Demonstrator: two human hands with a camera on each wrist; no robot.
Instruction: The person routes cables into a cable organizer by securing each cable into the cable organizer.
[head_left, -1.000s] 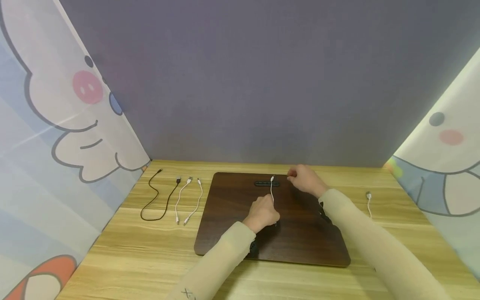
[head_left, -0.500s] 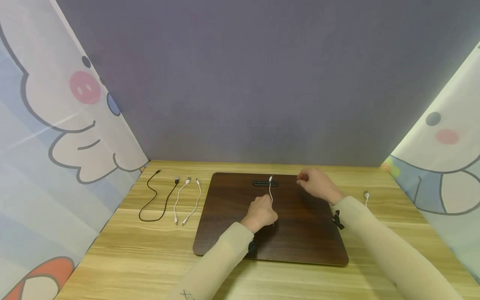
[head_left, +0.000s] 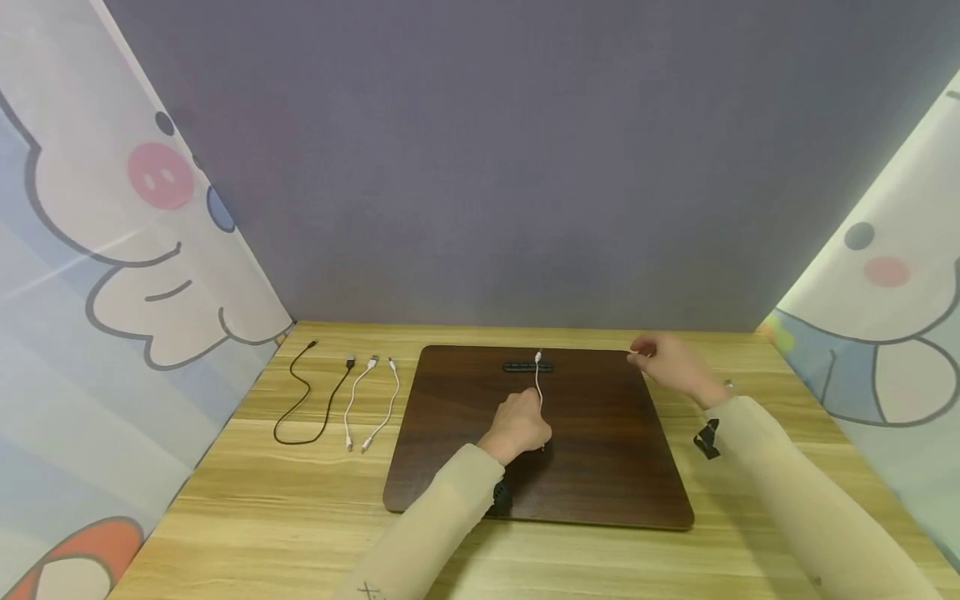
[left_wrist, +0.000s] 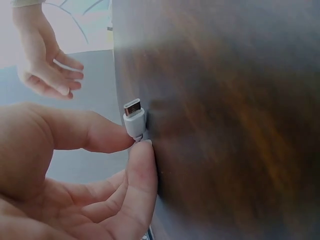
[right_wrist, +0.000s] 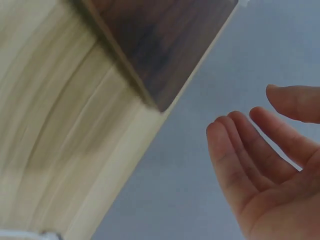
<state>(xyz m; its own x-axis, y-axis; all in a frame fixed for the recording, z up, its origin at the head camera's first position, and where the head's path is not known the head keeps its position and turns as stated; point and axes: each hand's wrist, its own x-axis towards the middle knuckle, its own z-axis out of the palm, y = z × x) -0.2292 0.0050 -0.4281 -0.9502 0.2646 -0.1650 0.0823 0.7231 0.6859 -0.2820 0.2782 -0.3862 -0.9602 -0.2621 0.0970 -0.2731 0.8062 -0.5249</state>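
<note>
My left hand (head_left: pixel 517 427) is over the middle of the dark wooden board and pinches a short white USB cable (head_left: pixel 538 379). In the left wrist view, thumb and finger grip it just below its small plug (left_wrist: pixel 134 120), whose metal end sticks out past the fingertips. The cable's far end overlaps a slim black cable clip strip (head_left: pixel 517 367) near the board's back edge. My right hand (head_left: pixel 670 364) is at the board's back right corner. Its fingers (right_wrist: pixel 225 150) are loosely bent and hold nothing, with the thumb apart from them.
The dark board (head_left: pixel 600 467) lies on a light wood table (head_left: pixel 285 517). To its left are a black USB cable (head_left: pixel 327 417) and two short white cables (head_left: pixel 349 408). Another cable's plug (head_left: pixel 729 384) shows beside my right wrist. A grey panel (head_left: pixel 480 167) stands behind.
My right hand has moved right, from beside the clip strip to the board's back right corner. My left hand keeps its pinch on the white USB cable, nearly still.
</note>
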